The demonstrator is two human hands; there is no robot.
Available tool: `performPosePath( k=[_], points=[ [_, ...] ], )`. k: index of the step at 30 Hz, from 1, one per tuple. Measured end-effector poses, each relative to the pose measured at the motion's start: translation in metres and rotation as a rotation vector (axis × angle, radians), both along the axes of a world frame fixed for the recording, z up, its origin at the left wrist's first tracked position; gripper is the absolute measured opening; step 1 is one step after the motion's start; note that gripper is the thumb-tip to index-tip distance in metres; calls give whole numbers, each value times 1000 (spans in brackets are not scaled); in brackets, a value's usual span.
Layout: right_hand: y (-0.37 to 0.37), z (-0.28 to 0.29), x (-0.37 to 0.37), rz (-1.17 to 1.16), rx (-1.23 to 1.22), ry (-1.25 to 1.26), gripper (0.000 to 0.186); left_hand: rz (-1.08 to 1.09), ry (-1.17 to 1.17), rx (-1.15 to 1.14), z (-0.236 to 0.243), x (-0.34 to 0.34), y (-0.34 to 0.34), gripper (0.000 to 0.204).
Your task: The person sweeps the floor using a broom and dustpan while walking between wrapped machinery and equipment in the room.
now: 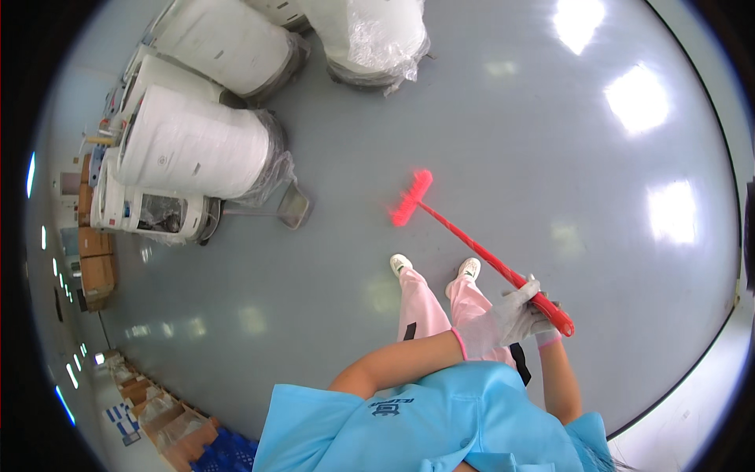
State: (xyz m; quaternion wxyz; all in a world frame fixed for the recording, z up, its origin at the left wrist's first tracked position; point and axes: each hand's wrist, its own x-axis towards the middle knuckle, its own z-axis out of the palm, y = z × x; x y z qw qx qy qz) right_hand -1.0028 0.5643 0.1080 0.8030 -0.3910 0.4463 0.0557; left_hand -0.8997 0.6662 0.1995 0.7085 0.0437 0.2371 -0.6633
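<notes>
Along the left wall stand brown cardboard boxes (97,271), their contents hidden. At lower left, clear plastic lies in open cartons (189,447), beside a blue crate (226,454) whose contents I cannot make out. A grey long-handled dustpan (296,208) lies beside the plastic-wrapped white machines (197,141).

Both gloved hands are closed around the upper end of the red broom (480,250): the left hand (503,321) wraps the handle, while the right hand (548,324), partly hidden behind it, grips close by near the butt.

The broom slants away from the body, its long axis running from the butt at lower right to the bristled head at upper left, ahead of the white shoes (470,268); the head lies crosswise to the handle, at the grey floor (503,141)
</notes>
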Motion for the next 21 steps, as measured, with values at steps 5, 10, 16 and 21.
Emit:
performPosePath(
  k=[5, 10, 16, 21],
  points=[
    [9, 24, 86, 24, 593, 33, 32, -408, -152, 171, -3, 9, 17, 45],
    [-2, -5, 97, 88, 908, -57, 11, 17, -390, 303, -82, 11, 127, 46],
    [-3, -43, 114, 10, 980, -198, 14, 414, -100, 848, -126, -5, 276, 38],
    [-3, -116, 82, 353, 352, 69, 24, 360, -120, 1124, -137, -14, 308, 37]
  ],
)
